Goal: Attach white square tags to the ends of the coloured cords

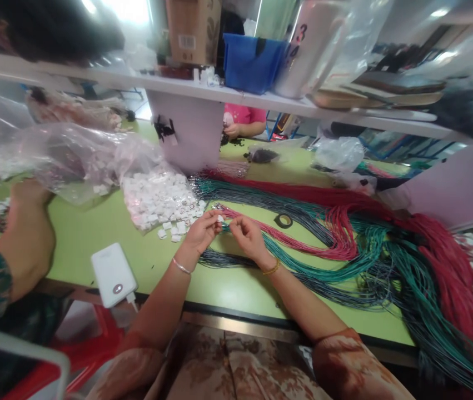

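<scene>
My left hand [203, 231] pinches a small white square piece [220, 218] between thumb and fingers. Close beside it, on the right, my right hand [248, 238] has its fingers curled together; what they grip is too small to make out. Spilling from a clear plastic bag, a pile of white connectors [157, 200] lies left of my hands. Long bundles of red wires [298, 241], green wires [323, 272] and dark wires [303, 214] run rightward across the green table [148, 266]. A roll of black tape [283, 220] lies among them.
A white power bank [113, 274] with a cable sits at the front left edge. Another person's arm [30, 233] rests at the far left. Across the table is a person in pink [244, 118]. Above runs a shelf [178, 83] with a blue bin [253, 64] and a jug [309, 50].
</scene>
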Available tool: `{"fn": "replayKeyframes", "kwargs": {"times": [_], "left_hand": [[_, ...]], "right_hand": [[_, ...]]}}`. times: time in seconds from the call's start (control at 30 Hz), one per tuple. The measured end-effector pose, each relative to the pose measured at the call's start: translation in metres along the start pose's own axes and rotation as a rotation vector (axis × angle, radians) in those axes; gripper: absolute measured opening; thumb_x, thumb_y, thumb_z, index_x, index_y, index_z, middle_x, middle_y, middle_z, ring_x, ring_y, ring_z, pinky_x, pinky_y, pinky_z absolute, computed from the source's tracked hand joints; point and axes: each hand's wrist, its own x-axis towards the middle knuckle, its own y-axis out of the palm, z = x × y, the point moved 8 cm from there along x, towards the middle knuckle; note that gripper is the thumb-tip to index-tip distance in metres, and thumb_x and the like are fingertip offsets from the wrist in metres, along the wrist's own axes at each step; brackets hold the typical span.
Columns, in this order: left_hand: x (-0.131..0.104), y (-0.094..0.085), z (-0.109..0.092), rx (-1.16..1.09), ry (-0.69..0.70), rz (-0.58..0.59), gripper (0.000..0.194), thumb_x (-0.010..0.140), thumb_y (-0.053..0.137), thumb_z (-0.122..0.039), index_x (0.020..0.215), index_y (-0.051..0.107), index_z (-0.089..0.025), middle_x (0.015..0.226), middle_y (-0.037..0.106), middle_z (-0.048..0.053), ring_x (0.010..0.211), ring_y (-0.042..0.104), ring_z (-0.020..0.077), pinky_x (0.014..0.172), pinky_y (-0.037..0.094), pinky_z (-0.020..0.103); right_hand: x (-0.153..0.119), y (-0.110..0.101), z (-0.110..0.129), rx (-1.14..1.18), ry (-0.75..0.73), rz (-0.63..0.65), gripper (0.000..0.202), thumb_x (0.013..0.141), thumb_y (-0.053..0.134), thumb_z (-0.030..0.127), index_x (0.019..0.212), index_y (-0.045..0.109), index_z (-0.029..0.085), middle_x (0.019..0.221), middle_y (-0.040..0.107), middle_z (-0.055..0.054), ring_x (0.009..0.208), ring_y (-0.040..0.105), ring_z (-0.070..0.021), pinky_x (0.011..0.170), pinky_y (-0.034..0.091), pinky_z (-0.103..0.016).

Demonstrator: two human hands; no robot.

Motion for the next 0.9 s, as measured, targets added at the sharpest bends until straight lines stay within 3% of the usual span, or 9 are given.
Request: {"fn": "replayKeyframes", "kwargs": {"times": [0.17, 0.27, 0.5, 0.63, 0.9], "left_hand": [[-0.003, 0.008, 0.005, -0.015, -0.033, 0.064, 0.014, 0.076, 0.066, -0.012, 0.089, 0.066, -0.011, 0.074, 0.062, 0.003, 0.062, 0.057, 0.0084, 0.061, 0.047, 0.02], [-0.003, 0.007, 0.005, -0.018, -0.028, 0.064, 0.012, 0.076, 0.066, -0.012, 0.088, 0.065, -0.01, 0.074, 0.063, 0.004, 0.062, 0.056, 0.0084, 0.061, 0.046, 0.02], [-0.004, 0.006, 0.005, 0.018, -0.002, 0.021, 0.013, 0.074, 0.067, -0.012, 0.087, 0.066, -0.01, 0.075, 0.063, 0.003, 0.062, 0.056, 0.0084, 0.061, 0.045, 0.02], [-0.007, 0.007, 0.004, 0.022, -0.011, 0.003, 0.011, 0.073, 0.069, -0.013, 0.083, 0.066, -0.011, 0.068, 0.06, 0.001, 0.06, 0.054, 0.0076, 0.06, 0.044, 0.02], [-0.007, 0.005, 0.001, 0.057, -0.013, -0.006, 0.014, 0.071, 0.072, -0.016, 0.083, 0.067, -0.01, 0.071, 0.061, 0.002, 0.061, 0.053, 0.0073, 0.059, 0.043, 0.02]], "right_hand": [[-0.002, -0.006, 0.021, -0.273, -0.236, -0.081, 0.014, 0.091, 0.049, 0.031, 0.089, 0.057, 0.019, 0.077, 0.061, -0.003, 0.065, 0.053, -0.0137, 0.064, 0.042, -0.028], [-0.002, -0.002, 0.025, -0.376, -0.315, -0.044, 0.013, 0.092, 0.047, 0.026, 0.09, 0.058, 0.019, 0.081, 0.063, -0.005, 0.071, 0.056, -0.0152, 0.068, 0.044, -0.029], [-0.006, -0.001, 0.026, -0.489, -0.352, -0.077, 0.009, 0.09, 0.047, 0.022, 0.085, 0.054, 0.019, 0.071, 0.056, -0.002, 0.061, 0.049, -0.0138, 0.06, 0.039, -0.027], [-0.009, 0.002, 0.029, -0.6, -0.405, -0.076, 0.01, 0.089, 0.046, 0.022, 0.084, 0.054, 0.019, 0.073, 0.057, -0.004, 0.066, 0.05, -0.0163, 0.064, 0.039, -0.03], [-0.007, 0.005, 0.023, -0.65, -0.34, -0.007, 0.014, 0.089, 0.043, 0.025, 0.087, 0.055, 0.019, 0.075, 0.056, -0.007, 0.072, 0.052, -0.0196, 0.068, 0.039, -0.033]]}}
